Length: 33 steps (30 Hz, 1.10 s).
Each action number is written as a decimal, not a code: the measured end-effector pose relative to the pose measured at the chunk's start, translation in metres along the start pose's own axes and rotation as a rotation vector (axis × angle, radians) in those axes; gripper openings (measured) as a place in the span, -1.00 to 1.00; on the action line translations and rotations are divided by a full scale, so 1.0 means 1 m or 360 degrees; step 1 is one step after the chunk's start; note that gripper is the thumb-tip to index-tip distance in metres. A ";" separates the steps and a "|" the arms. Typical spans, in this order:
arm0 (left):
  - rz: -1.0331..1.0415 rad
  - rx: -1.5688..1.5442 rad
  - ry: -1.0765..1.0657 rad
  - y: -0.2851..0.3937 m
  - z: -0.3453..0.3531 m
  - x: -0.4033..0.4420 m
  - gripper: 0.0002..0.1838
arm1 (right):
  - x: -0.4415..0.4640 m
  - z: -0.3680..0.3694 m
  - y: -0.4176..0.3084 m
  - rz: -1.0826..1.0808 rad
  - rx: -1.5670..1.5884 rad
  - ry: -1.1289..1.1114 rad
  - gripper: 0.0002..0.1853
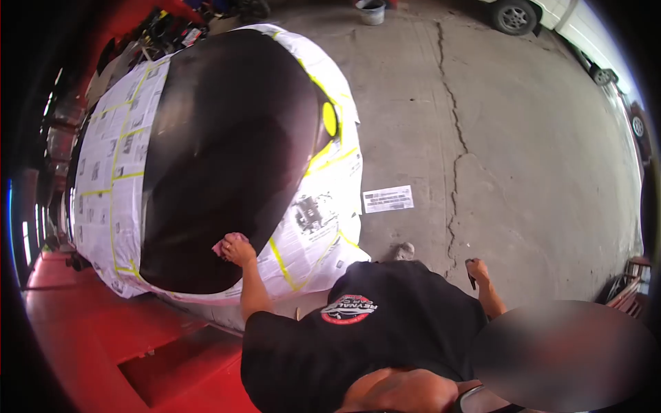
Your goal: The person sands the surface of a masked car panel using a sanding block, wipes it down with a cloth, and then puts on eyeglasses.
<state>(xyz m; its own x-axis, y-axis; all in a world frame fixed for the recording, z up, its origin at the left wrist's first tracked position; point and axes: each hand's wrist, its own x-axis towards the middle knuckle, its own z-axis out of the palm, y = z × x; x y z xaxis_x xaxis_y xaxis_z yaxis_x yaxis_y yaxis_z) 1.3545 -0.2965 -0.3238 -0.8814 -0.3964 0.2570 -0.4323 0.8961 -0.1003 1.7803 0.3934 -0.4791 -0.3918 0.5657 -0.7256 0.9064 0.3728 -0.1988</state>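
Note:
My left hand presses a crumpled pink cloth onto the lower part of a large dark car panel, its fingers wrapped over it. White printed masking paper and strips of yellow tape surround the panel. A bright yellow taped oval lies at its right edge. My right hand hangs away from the car, over the concrete floor, closed around a small dark object. What kind of object that is I cannot make out.
A printed sheet lies on the cracked concrete floor. A bucket stands at the far end, and a white vehicle is parked at the upper right. Red flooring borders the car at lower left; clutter sits behind it.

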 end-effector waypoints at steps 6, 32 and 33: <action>-0.0143 0.0238 -0.0371 0.015 0.014 0.035 -0.61 | 0.000 -0.062 -0.087 -0.0146 0.0589 0.0143 -0.59; 0.0962 -0.2157 -0.1873 0.918 -0.116 0.089 -0.55 | 0.289 -0.465 -0.619 -0.0890 0.1621 -0.0436 -0.36; 0.0883 -0.2420 -0.2035 0.951 -0.081 0.088 -0.54 | 0.315 -0.468 -0.636 -0.1087 0.1547 -0.0420 -0.30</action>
<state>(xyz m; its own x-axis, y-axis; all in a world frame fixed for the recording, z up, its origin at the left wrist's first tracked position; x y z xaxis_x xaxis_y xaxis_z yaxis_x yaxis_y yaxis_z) 0.8811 0.5370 -0.3183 -0.7307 0.6347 -0.2516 -0.2536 0.0898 0.9631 1.0062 0.6784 -0.2728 -0.8930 0.2593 -0.3677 0.3109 -0.2352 -0.9209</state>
